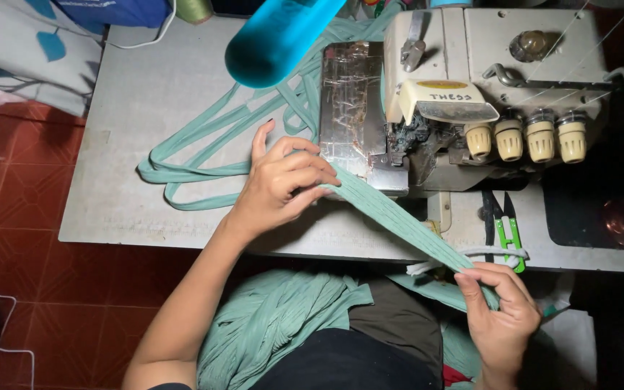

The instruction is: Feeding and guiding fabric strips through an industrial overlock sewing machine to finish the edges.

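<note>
Grip [283, 184], [500, 307] at green strip's [399, 220] 2 ends

We count one sewing machine [471, 94] on the tabletop [146, 101], with four cream tension knobs [525, 139] in a row on its front. We see one long green fabric strip [391, 213], one pair of green-handled thread snips [505, 232], one blue tube [276, 40] and two hands.
</note>
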